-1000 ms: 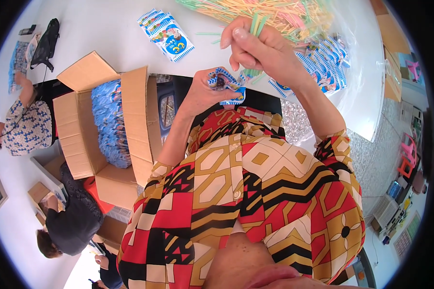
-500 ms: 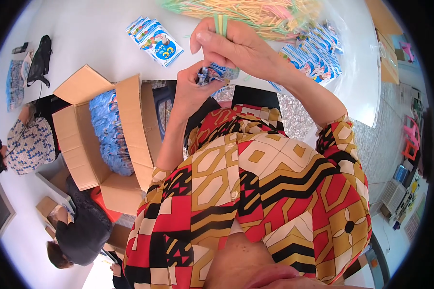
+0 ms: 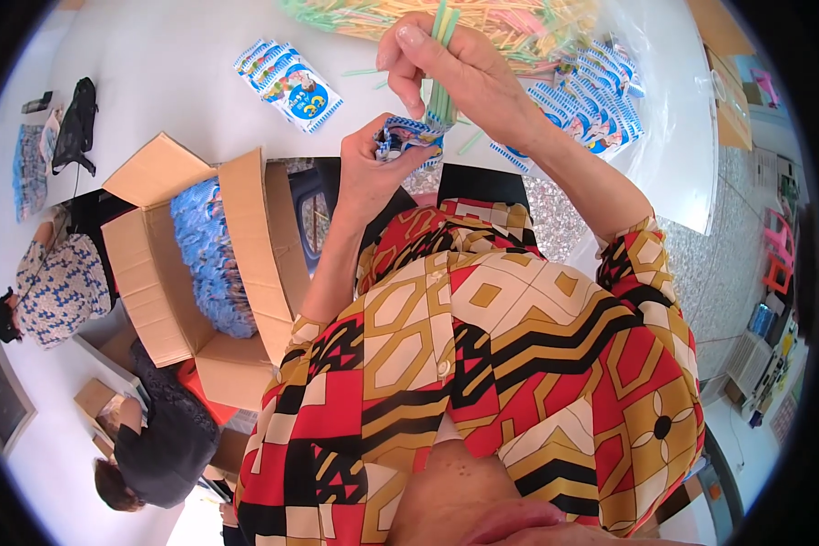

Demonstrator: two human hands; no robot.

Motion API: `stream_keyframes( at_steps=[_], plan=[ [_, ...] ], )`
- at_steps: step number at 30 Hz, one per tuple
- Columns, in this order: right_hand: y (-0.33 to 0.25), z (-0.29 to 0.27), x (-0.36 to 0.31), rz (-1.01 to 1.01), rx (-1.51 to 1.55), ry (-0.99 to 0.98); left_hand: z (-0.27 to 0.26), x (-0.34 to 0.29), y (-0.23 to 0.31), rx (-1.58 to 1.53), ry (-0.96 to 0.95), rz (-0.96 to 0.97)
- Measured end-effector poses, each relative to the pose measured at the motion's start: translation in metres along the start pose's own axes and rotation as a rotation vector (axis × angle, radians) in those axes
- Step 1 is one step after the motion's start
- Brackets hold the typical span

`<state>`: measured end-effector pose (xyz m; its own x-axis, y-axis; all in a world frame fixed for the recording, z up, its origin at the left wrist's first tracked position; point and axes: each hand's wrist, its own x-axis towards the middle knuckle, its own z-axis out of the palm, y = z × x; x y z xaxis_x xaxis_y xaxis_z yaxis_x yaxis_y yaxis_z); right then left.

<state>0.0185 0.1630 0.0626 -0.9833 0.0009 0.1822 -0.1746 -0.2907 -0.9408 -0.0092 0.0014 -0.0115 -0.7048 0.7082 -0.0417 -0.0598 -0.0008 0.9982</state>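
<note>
Right hand (image 3: 460, 77) pinched shut on a thin bundle of pale green plastic straws (image 3: 440, 64), bundle held upright w/ its lower end going into the mouth of a small blue-and-white printed plastic pouch (image 3: 408, 138). Left hand (image 3: 373, 168) clenched around that pouch from below, holding it just above the near edge of the white table (image 3: 155, 73), thumb side up; can't tell how deep the straws sit, fingers hide the opening. Both hands touching at the pouch, close to the chest of the red/cream/black patterned shirt (image 3: 482, 364). Supply: big loose heap of multicolour straws (green, yellow, pink) (image 3: 510, 23) at the far table edge, right behind the right hand. Empty-looking flat pouches of same print fanned in a stack (image 3: 596, 105) to the right of the hands, another small fan of them (image 3: 287, 82) to the left, well apart. Open brown cardboard carton (image 3: 200, 264) below table level on the left, tipped toward the person, roughly half full w/ blue-and-white packs (image 3: 214, 259) stacked in rows. Progress, my read: this pouch is mid-fill, not yet done. Carton contents suggest plenty already packed; straw heap + two pouch stacks say a lot left. Two other people (image 3: 59, 291) seated at far left, not involved; dark bag (image 3: 73, 123) on the table there.
</note>
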Motion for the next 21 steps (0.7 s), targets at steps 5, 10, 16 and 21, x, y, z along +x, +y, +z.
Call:
stream_keyframes(
  at_steps=[5,10,16,21],
  plan=[
    [0.012,-0.015,0.012,-0.038,-0.162,0.026,0.002,0.011,-0.007,-0.061,0.023,0.026],
    [0.005,-0.024,0.038,-0.088,-0.321,0.149,0.005,0.041,-0.005,-0.1,0.096,0.068],
    [0.012,-0.052,0.062,-0.073,-0.382,0.39,0.011,0.073,-0.003,-0.184,0.068,0.096],
    [0.024,-0.061,0.067,-0.251,-0.388,0.263,0.006,0.088,-0.004,-0.122,0.038,0.109]
  ],
)
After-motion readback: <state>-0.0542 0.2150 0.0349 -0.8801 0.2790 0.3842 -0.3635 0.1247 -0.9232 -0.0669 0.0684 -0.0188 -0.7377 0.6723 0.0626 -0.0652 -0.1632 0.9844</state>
